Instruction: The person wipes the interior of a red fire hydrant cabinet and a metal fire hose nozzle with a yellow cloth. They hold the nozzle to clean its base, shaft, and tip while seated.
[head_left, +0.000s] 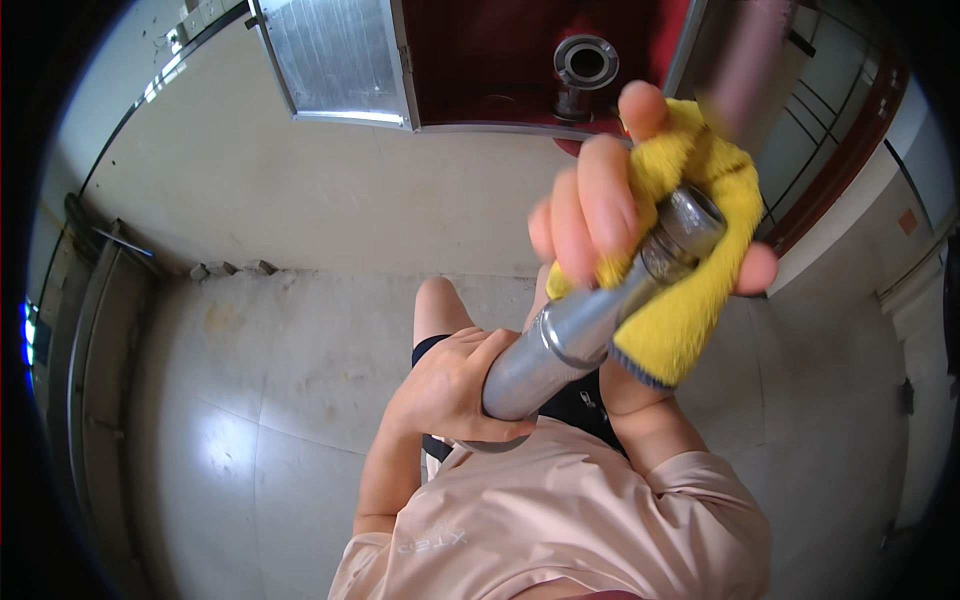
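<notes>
A grey metal fire hose nozzle (577, 330) slants up and to the right in front of my shirt. My left hand (465, 382) grips its wide lower end. Around the narrow tip, my right hand (600, 202) holds a yellow plush cloth (675, 330) with a dark edge. Its fingers curl on the left of the nozzle and the thumb shows at the right, slightly blurred. The nozzle's open mouth points away from me. The right palm is hidden behind the cloth and nozzle.
Ahead is a red-lined wall cabinet (487, 67) with its metal-framed door (334, 60) swung open to the left. Inside stands a metal hydrant outlet (586, 64). A blurred pinkish shape (750, 67), unclear, crosses the upper right. A metal-framed door (97, 360) stands at left.
</notes>
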